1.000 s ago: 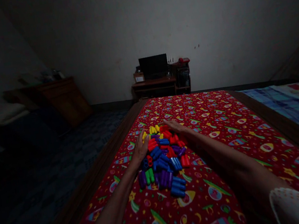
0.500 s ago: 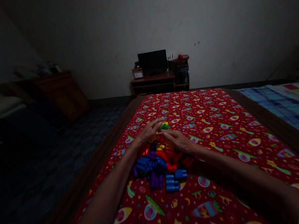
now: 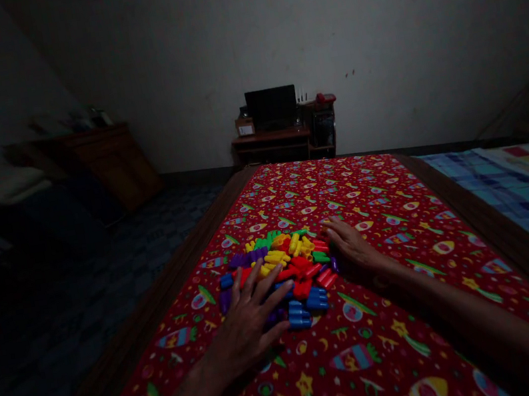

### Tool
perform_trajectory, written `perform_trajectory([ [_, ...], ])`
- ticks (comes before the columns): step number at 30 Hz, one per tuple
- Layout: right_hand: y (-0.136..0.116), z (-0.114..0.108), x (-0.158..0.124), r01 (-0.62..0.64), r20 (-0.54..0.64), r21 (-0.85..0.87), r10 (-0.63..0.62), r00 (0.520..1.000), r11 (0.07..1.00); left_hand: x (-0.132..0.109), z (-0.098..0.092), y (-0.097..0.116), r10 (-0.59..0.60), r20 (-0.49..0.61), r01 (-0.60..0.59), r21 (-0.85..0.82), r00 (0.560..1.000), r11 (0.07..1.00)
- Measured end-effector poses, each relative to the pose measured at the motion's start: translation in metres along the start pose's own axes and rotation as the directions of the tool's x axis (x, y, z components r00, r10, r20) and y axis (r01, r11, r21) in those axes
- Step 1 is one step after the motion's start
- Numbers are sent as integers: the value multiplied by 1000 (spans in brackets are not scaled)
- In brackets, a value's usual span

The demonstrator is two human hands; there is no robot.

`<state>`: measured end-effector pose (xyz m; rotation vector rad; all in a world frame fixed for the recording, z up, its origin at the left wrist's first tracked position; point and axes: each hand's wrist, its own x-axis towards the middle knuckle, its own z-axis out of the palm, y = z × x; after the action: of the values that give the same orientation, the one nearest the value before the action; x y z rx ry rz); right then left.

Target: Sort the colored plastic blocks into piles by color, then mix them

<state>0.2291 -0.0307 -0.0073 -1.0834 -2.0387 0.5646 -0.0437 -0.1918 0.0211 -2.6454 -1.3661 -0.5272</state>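
Observation:
Plastic building blocks in several colours lie in a loose pile on a red patterned cloth (image 3: 356, 379). Yellow blocks (image 3: 277, 258) and red blocks (image 3: 301, 267) fill the middle, while green blocks (image 3: 271, 239) edge the far side. Two blue blocks (image 3: 298, 314) sit at the near edge. My left hand (image 3: 249, 319) is open, fingers spread over the near left part of the pile, hiding some purple and blue pieces. At the pile's right side rests my right hand (image 3: 351, 244), its fingers stretched out beside a purple block (image 3: 334, 264); I see nothing held in it.
A desk (image 3: 272, 137) with a dark monitor (image 3: 272, 107) stands against the far wall. To the left is a wooden cabinet (image 3: 111, 163). Blue checked bedding (image 3: 476, 189) lies right of the table's brown edge (image 3: 446, 194).
My hands have parted from the pile's far side. The left came nearer over the front left, the right moved outward to the right. The blocks now lie more spread out.

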Motion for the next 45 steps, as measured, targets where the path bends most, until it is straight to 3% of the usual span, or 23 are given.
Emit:
perform_trajectory([
  [3,-12,27,-12,64,35,-107,-61,998,992,-20,21,-2,-147,-58,151,62,987,987],
  [7,-41,47,-34,163,150,-143,-142,978,976,-17,38,-20,-310,-125,311,-9,943,950],
  [13,-74,41,-51,410,327,-87,-363,873,908,28,40,-63,-278,-83,257,-207,957,944],
  [16,-82,33,-48,519,398,-84,-449,800,851,51,32,-77,-258,-23,240,-291,966,926],
  [18,-81,22,-47,543,413,-106,-460,786,833,56,23,-82,-259,-17,239,-328,966,914],
  [21,-75,1,-56,533,410,-153,-437,801,832,38,10,-86,-309,-46,279,-319,950,906],
  [23,-72,-8,-69,555,437,-168,-442,783,815,14,10,-88,-378,-55,350,-275,924,896],
  [26,-77,-2,-81,654,514,-129,-514,687,746,-19,23,-84,-513,-44,490,-240,857,838],
  [29,-88,24,-68,721,526,-100,-579,623,685,-23,40,-77,-563,-34,538,-254,826,804],
  [31,-91,44,-46,723,499,-127,-587,638,679,-8,49,-75,-528,-48,495,-284,848,821],
  [34,-87,67,-6,679,456,-199,-547,703,707,26,54,-83,-485,-66,433,-357,872,828],
  [38,-79,60,20,603,402,-266,-482,778,752,52,49,-91,-571,-73,476,-472,817,742],
  [40,-72,40,13,580,365,-271,-476,800,768,41,43,-85,-570,-93,471,-463,816,751],
  [42,-59,19,-3,518,305,-291,-435,847,804,17,39,-71,-480,-98,416,-369,871,831],
  [45,-27,3,-27,353,213,-328,-295,931,876,-16,40,-47,-290,-15,282,-190,957,940],
])
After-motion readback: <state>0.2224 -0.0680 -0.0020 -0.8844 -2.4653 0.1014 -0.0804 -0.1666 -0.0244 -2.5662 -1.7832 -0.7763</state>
